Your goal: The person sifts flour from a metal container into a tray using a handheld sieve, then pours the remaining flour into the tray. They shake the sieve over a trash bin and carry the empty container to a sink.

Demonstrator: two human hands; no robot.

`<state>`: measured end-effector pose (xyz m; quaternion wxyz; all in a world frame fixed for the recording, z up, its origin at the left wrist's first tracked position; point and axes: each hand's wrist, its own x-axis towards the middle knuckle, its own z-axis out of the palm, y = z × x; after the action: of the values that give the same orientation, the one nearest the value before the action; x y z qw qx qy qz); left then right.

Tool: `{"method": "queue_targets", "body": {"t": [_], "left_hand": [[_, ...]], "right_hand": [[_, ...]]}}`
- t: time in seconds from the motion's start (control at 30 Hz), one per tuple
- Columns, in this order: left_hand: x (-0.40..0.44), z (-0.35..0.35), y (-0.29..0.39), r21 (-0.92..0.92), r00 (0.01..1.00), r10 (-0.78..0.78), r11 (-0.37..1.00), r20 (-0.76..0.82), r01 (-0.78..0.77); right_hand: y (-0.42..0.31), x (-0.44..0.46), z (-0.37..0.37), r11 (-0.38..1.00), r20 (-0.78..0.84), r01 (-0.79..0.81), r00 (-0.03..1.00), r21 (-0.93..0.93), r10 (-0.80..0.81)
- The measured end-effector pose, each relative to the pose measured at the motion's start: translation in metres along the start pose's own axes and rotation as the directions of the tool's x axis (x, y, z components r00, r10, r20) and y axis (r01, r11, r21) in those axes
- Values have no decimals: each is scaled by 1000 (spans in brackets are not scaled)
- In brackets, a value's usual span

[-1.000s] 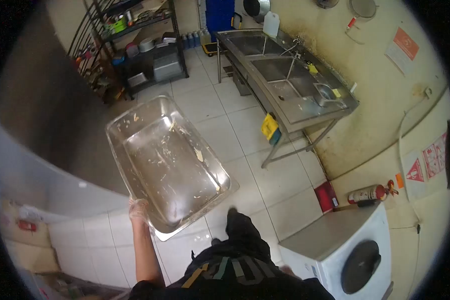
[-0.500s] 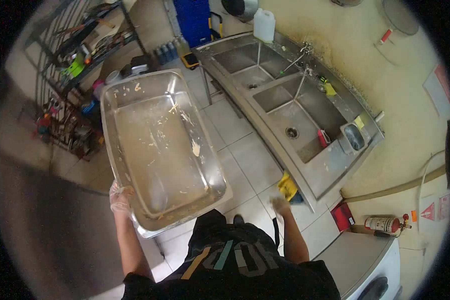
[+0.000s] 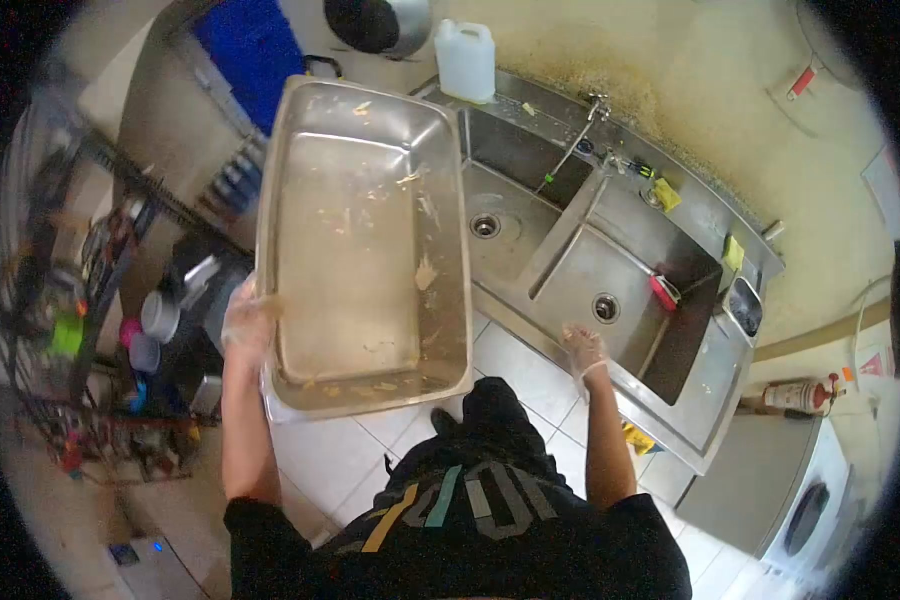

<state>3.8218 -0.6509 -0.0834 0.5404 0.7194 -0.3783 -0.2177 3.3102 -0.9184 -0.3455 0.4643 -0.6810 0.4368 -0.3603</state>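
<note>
A deep rectangular steel pan (image 3: 345, 250) hangs tilted in front of me, with pale food scraps stuck to its floor and walls. My left hand (image 3: 248, 325), in a clear plastic glove, is closed on the pan's left rim. My right hand (image 3: 585, 350), also in a clear glove, hovers by the front edge of the steel double sink (image 3: 570, 335). Its fingers are loosely apart with nothing in them. A red-headed brush (image 3: 663, 292) lies in the right basin, its handle pointing up and left.
A white jug (image 3: 465, 62) stands on the sink's back left corner. Along the back ledge are a faucet (image 3: 598, 106) and yellow sponges (image 3: 665, 195). A small steel container (image 3: 741, 306) sits at the right end. A cluttered shelf (image 3: 120, 230) is at left, a fire extinguisher (image 3: 795, 396) at right.
The pan in my left hand has moved up and to the right in view, closer to the sink. My right hand has risen to the sink's front edge. My view has turned.
</note>
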Motion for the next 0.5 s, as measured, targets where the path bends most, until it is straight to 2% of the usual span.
{"method": "queue_targets", "body": {"t": [0.03, 0.07, 0.1, 0.13, 0.17, 0.23, 0.27, 0.33, 0.37, 0.4, 0.43, 0.47, 0.5], "left_hand": [[24, 0, 5, 107, 1000, 23, 994, 20, -25], [47, -7, 3, 110, 999, 34, 993, 42, -39], [111, 33, 25, -47, 985, -14, 999, 172, 22], [145, 44, 29, -194, 955, -46, 975, 293, 107], [175, 61, 37, -193, 950, -35, 976, 311, 99], [203, 73, 60, -211, 909, -103, 956, 403, 202], [211, 78, 83, 28, 903, -201, 978, 379, 206], [274, 104, 49, -20, 890, -139, 986, 434, 163], [302, 116, 28, -67, 874, -103, 986, 476, 152], [327, 129, 21, -47, 865, -100, 989, 491, 141], [352, 141, 16, 160, 869, -159, 983, 469, 94], [374, 154, 7, 356, 875, -213, 933, 434, 50], [396, 168, 2, 365, 865, -255, 927, 432, 90]], "right_hand": [[-11, 15, -4, 985, -27, -33, 999, -167, 28], [-28, 20, 4, 939, -68, -80, 996, -334, 60], [-50, 73, -19, 940, -105, -99, 992, -327, 68], [-78, 101, -14, 924, -155, -221, 971, -313, 180], [-93, 135, -11, 893, -198, -343, 935, -293, 294], [-105, 188, 9, 965, -156, -241, 962, -102, 224], [-107, 217, 16, 968, -173, -237, 960, -87, 219], [-82, 299, 19, 957, -244, -248, 948, -154, 206], [-50, 338, 22, 958, -261, -257, 940, -129, 217], [-7, 377, 22, 975, -229, -187, 961, -119, 156], [21, 416, 20, 988, -199, -108, 976, -112, 84], [36, 447, 19, 928, -209, -226, 963, -295, 168], [38, 478, 15, 820, -230, -331, 941, -467, 249]]}}
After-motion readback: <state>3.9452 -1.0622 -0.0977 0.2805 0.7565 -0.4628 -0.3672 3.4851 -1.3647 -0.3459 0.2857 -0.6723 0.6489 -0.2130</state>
